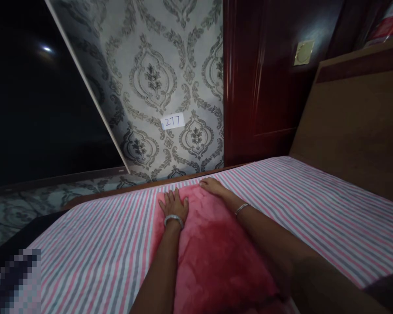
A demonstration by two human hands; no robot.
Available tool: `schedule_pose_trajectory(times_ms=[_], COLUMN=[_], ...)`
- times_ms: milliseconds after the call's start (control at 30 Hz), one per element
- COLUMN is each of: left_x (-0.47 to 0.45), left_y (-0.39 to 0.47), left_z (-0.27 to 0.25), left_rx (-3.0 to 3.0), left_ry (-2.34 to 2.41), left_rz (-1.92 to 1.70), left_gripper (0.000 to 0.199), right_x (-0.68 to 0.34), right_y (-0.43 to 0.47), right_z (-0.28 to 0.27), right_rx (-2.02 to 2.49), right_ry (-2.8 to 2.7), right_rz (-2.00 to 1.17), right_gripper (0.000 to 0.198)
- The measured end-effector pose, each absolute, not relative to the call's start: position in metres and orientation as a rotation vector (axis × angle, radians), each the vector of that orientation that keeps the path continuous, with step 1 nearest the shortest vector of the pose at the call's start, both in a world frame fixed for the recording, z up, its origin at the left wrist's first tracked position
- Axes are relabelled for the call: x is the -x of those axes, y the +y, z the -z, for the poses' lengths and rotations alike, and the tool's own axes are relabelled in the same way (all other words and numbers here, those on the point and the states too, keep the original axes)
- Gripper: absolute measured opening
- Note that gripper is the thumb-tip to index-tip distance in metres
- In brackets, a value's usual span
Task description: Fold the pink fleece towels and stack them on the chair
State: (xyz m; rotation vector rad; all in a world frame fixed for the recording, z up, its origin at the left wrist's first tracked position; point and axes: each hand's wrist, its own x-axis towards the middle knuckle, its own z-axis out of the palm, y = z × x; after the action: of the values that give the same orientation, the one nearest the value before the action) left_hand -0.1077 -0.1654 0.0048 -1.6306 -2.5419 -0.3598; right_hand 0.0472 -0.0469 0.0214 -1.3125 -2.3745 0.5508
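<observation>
A plush blanket (216,257), pink with a darker red middle, lies in a long strip over a striped sheet (111,244). My left hand (175,205) rests flat on its far left part, fingers spread, with a pale bangle at the wrist. At the far right corner of the blanket is my right hand (212,186), its fingers curved over the edge and a thin silver bracelet on the wrist. Whether those fingertips pinch the cloth is hard to make out. The near end of the blanket runs out of the bottom of the view.
Behind the bed's wooden edge (124,188) stands a patterned wall (196,87) with a paper label (172,121) reading 277. A large dark screen (46,100) hangs at left. At right are a dark red wooden panel (264,78) and a brown board (356,122).
</observation>
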Motion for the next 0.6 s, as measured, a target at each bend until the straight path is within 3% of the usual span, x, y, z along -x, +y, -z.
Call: schedule_pose_trajectory(times_ms=[233,600], left_x=[0.111,0.111], left_y=[-0.163,-0.163], left_z=[0.001,0.002], left_rx=[1.636,1.65], left_ry=[-2.523,-2.531], left_rz=[0.396,0.4], left_gripper=[0.066,0.067], right_x=[-0.031,-0.039], right_y=[-0.008,0.005], right_z=[-0.042,-0.054], right_rx=[1.037,0.832], right_ry=[-2.497,-2.628], right_rz=[-0.868,-1.481], right_gripper=[0.012,0.035])
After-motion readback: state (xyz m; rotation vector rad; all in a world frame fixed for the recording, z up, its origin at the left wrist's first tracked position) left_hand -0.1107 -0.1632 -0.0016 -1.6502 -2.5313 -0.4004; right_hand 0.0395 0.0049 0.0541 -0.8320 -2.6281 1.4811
